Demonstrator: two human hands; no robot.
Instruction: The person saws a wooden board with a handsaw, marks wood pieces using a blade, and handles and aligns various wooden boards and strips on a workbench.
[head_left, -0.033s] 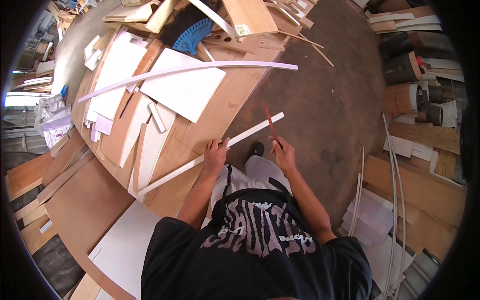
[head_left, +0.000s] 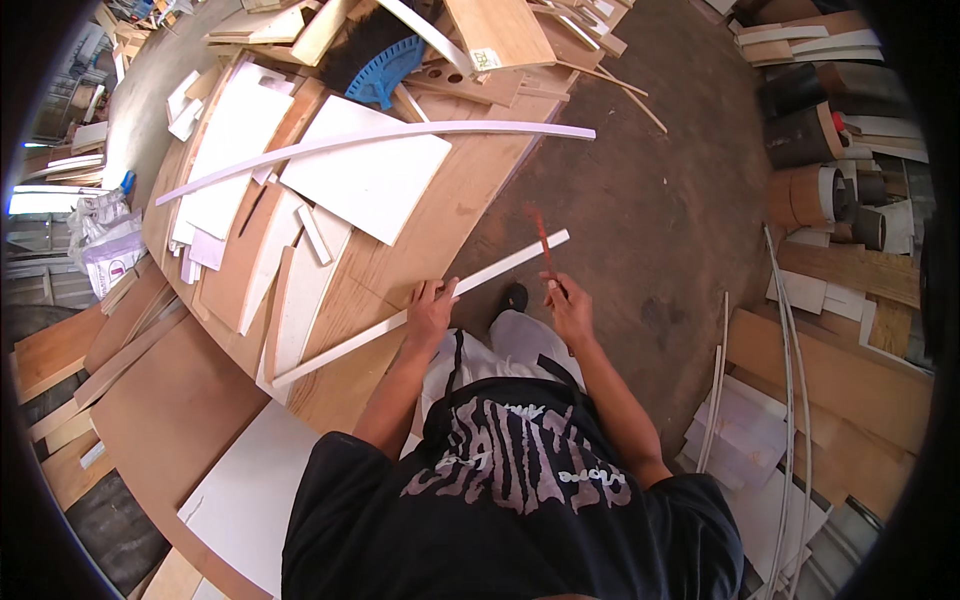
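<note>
While the left hand [head_left: 430,312] presses down on a long white strip [head_left: 420,310], its grip lies spread flat over the strip, fingers forward, at the near edge of the plywood tabletop [head_left: 440,215]. The strip runs slantwise: its far end juts past that edge over the concrete floor [head_left: 650,200], its near end sits toward the tabletop's lower left corner.

Right hand [head_left: 570,310]: grip pressed together, pinching a thin red pencil [head_left: 543,245]. Pencil points up and away, its tip blurred, crossing just above the strip's overhanging end. Whether it touches the strip, cannot tell.

On the tabletop, toward the middle: a white rectangular panel [head_left: 365,180]; a long curved white strip [head_left: 380,140] lies across it, reaching the right edge. Far edge: a blue fan-shaped tool [head_left: 385,65] and a tan board [head_left: 500,30] with a small pale square label [head_left: 485,58] at its near corner. Off the left edge, a clear plastic bag [head_left: 105,245] with a white printed panel. Dark rolls [head_left: 810,130] stand at the floor's far right.
</note>
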